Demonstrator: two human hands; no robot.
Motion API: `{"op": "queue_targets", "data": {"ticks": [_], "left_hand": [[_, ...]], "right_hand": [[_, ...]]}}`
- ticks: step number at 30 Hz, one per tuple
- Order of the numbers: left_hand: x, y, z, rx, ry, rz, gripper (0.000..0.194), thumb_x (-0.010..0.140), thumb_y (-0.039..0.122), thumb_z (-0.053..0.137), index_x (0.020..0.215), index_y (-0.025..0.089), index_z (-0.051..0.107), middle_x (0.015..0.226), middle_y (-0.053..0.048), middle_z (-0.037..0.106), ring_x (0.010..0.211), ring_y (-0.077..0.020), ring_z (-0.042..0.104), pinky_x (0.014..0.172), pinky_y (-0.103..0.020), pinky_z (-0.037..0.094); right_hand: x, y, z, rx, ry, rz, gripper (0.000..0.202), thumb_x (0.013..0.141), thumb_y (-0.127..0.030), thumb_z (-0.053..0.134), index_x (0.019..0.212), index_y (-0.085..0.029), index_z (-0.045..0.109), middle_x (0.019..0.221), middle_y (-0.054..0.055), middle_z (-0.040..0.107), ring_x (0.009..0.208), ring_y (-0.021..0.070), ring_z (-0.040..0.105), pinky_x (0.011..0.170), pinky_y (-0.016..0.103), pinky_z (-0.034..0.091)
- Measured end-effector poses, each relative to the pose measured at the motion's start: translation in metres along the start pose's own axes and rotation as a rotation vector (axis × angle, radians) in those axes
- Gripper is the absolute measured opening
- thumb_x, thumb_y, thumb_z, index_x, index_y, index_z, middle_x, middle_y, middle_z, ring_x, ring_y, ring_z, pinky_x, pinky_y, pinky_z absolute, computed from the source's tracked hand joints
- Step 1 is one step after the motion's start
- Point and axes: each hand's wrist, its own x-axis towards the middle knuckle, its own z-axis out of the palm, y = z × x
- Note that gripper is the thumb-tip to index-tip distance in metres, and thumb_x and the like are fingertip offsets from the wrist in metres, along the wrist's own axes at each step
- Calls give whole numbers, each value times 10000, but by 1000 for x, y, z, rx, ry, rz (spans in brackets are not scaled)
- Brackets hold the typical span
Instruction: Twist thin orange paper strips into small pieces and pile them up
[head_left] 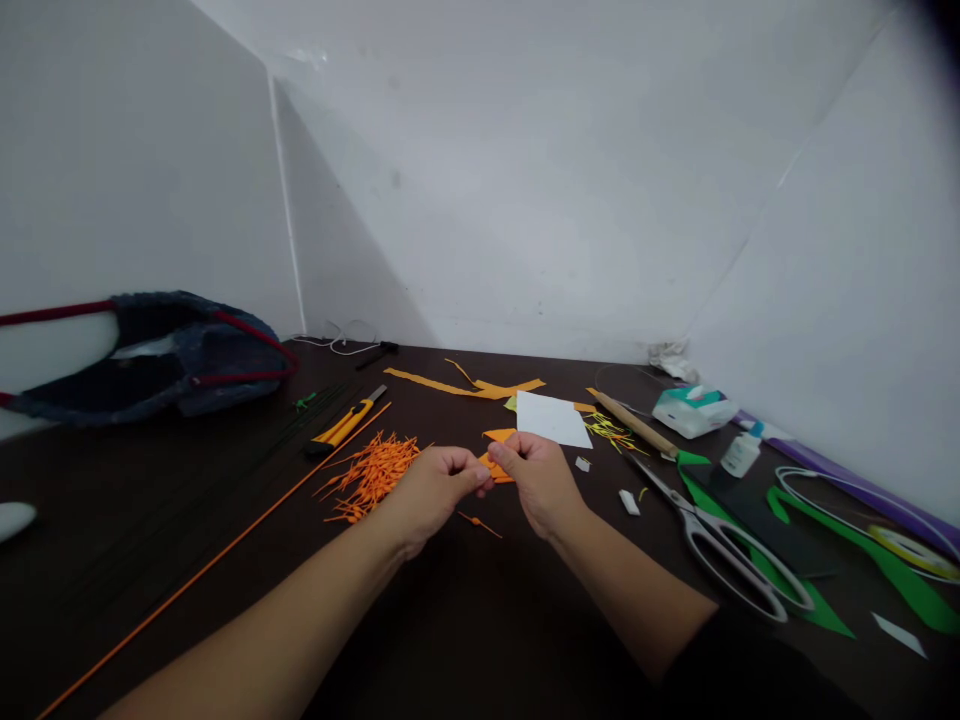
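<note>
Both hands meet near the middle of the dark table, fingertips close together. My left hand (448, 483) has its thumb and fingers pinched; whatever is between them is too small to make out. My right hand (541, 478) is also pinched, right beside it, and what it grips is hidden. Just behind the fingertips lie orange paper pieces (500, 436), partly covered by the hands. A pile of thin orange twisted pieces (381, 470) sits left of my left hand. One single orange twisted piece (481, 524) lies on the table below the fingertips.
Left: a yellow utility knife (346, 423), a long orange stick (225, 550) and a dark blue bag (217, 350). Behind: orange strips (442, 385) and white paper (551, 418). Right: large scissors (720, 545), a glue bottle (742, 452), a tissue pack (694, 410), green strips (892, 570) and a wooden stick (634, 423).
</note>
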Motion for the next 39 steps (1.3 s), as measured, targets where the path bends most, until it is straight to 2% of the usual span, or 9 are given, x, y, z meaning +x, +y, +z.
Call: {"op": "queue_targets", "data": {"ticks": [4, 7, 10, 13, 15, 18, 29, 34, 39], "left_hand": [[0, -2, 0, 179, 78, 52, 205, 717, 313, 534, 566, 175, 513, 533, 45, 451, 523, -105, 384, 513, -234, 292], [0, -3, 2, 313, 95, 115, 214, 727, 309, 519, 558, 181, 492, 548, 38, 449, 542, -113, 400, 524, -241, 308], [-1, -1, 4, 562, 136, 230, 188, 729, 254, 506, 555, 183, 509, 615, 15, 517, 628, -138, 459, 670, -304, 344], [-4, 0, 7, 868, 201, 388, 172, 751, 197, 465, 593, 195, 534, 660, 12, 553, 714, -160, 476, 857, -425, 231], [-6, 0, 9, 999, 229, 483, 187, 777, 177, 423, 641, 205, 548, 686, 6, 568, 750, -171, 476, 890, -458, 161], [-7, -3, 11, 1091, 270, 528, 203, 782, 145, 394, 670, 201, 555, 691, -9, 572, 748, -179, 472, 879, -457, 160], [-2, -6, 8, 1171, 260, 508, 195, 768, 127, 416, 674, 198, 572, 704, -30, 598, 775, -193, 491, 892, -459, 152], [2, -12, 0, 997, 201, 364, 144, 721, 188, 508, 584, 193, 554, 658, 3, 589, 764, -181, 504, 901, -452, 145], [6, -18, -7, 797, 155, 194, 131, 699, 254, 554, 581, 202, 572, 644, 27, 592, 723, -165, 517, 873, -418, 190]], "right_hand": [[-1, 1, 1, -112, 61, -18, 308, 653, -346, 641, 492, -184, 435, 476, -55, 401, 477, 92, 342, 498, 253, 293], [-3, 1, 3, -145, 78, -14, 337, 649, -370, 635, 485, -189, 404, 465, -57, 379, 464, 92, 324, 473, 247, 278], [-5, 0, 5, -155, 97, -6, 359, 649, -375, 629, 478, -194, 369, 454, -63, 350, 454, 89, 301, 451, 237, 258], [-5, 1, 9, -166, 132, 8, 375, 648, -379, 624, 479, -200, 341, 449, -72, 316, 448, 85, 273, 440, 230, 241], [-5, 3, 11, -182, 155, 19, 388, 645, -390, 621, 478, -203, 325, 446, -76, 298, 442, 83, 256, 435, 229, 227], [-4, 6, 14, -206, 184, 37, 406, 632, -401, 620, 471, -209, 300, 443, -79, 282, 439, 84, 240, 428, 230, 211], [-2, 12, 18, -291, 286, 115, 421, 602, -423, 627, 437, -212, 302, 400, -79, 280, 414, 88, 244, 399, 231, 196], [0, 15, 7, -13, 104, 203, 398, 661, -509, 563, 478, -159, 513, 432, -46, 381, 409, 84, 301, 407, 225, 222], [-2, 11, -5, 344, -117, 320, 338, 677, -440, 603, 805, -133, 659, 646, 10, 515, 511, 88, 398, 497, 230, 312]]}}
